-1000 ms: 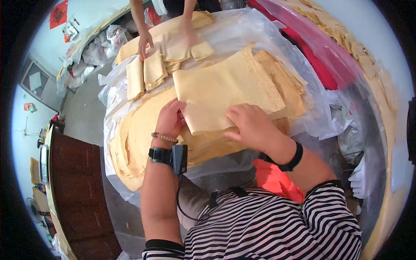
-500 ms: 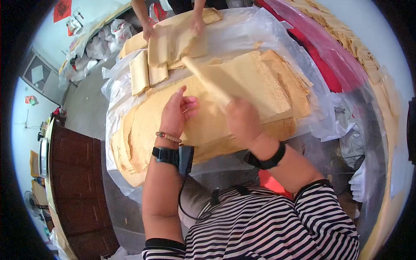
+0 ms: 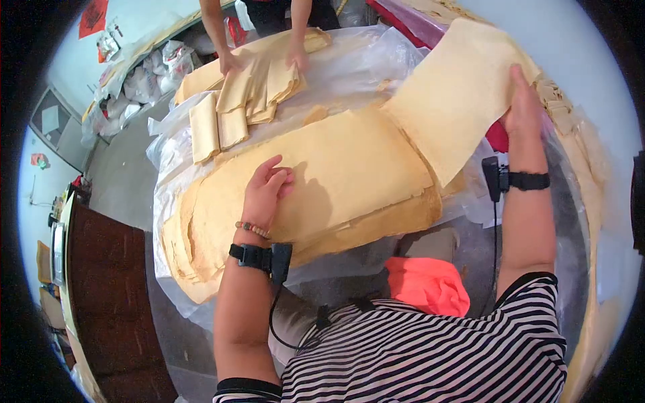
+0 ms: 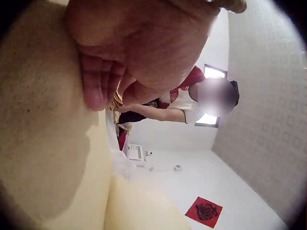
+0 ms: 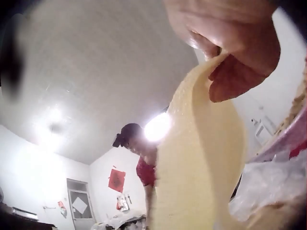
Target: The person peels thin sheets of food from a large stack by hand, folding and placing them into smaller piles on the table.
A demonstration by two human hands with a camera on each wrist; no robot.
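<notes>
A thin, pale yellow tofu skin sheet (image 3: 463, 94) is lifted at the right of the head view. My right hand (image 3: 525, 107) holds it by its right edge, and the right wrist view shows thumb and fingers pinching the sheet (image 5: 192, 158), which hangs down. Its lower left part overlaps the right end of a broad stack of similar sheets (image 3: 349, 174) on the table. Over the left part of that stack is my left hand (image 3: 267, 191), fingers loosely bent and nothing in them. In the left wrist view, this hand (image 4: 139, 48) is close above the stack's surface.
Across the table, another person's hands (image 3: 295, 57) handle folded sheets (image 3: 252, 91). Two folded rolls (image 3: 205, 127) lie at the far left on white plastic film (image 3: 171, 144). A brown cabinet (image 3: 111, 295) stands left. More sheets (image 3: 564, 107) line the right side.
My right hand has swung from the stack's middle out to the right, carrying the sheet up and across. My left hand has let go of the sheet. The other person's hands have shifted folded pieces.
</notes>
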